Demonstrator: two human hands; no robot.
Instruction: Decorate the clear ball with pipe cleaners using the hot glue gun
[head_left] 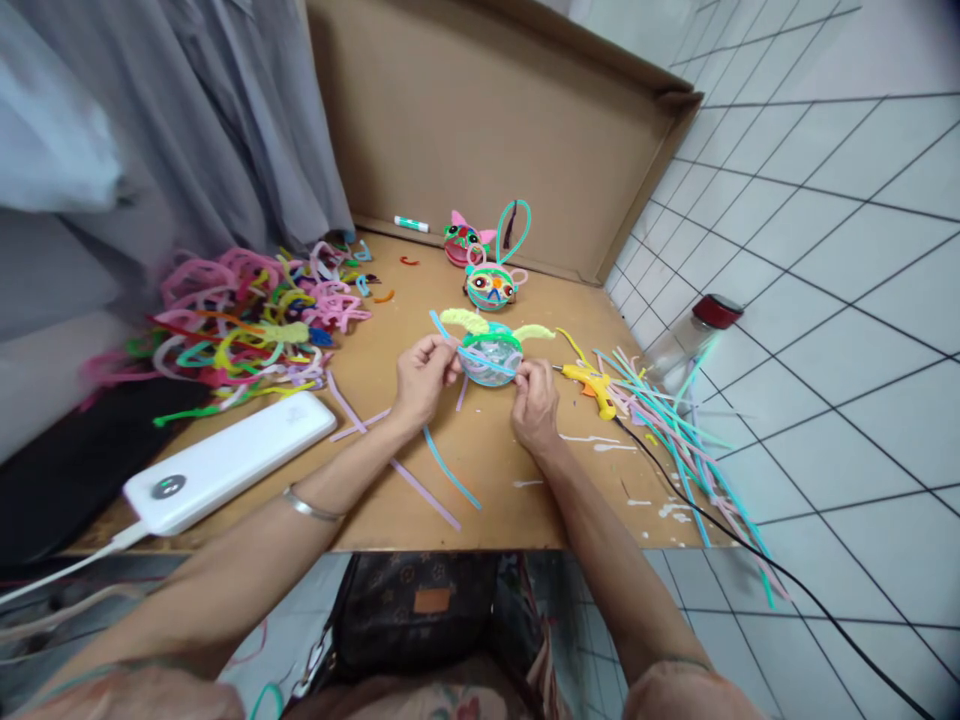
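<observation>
A clear round ball (491, 362) wrapped with green and blue strips sits between my hands, with two fuzzy yellow pieces sticking out at its top. Across its front runs a blue pipe cleaner (487, 361). My left hand (426, 377) pinches this strip at the ball's left side. At the right side my right hand (535, 400) has its fingers closed on the strip's other end, close against the ball. Loose purple strips (426, 495) and a blue strip (450, 468) lie on the table below my left hand.
Colourful pipe cleaners (247, 320) heap at left, beside a white power bank (232, 462). Two decorated balls (491, 287) stand behind, near a marker (411, 224). At right are a yellow glue gun (592, 385), its black cable, long strips (675, 430) and a clear bottle (679, 345).
</observation>
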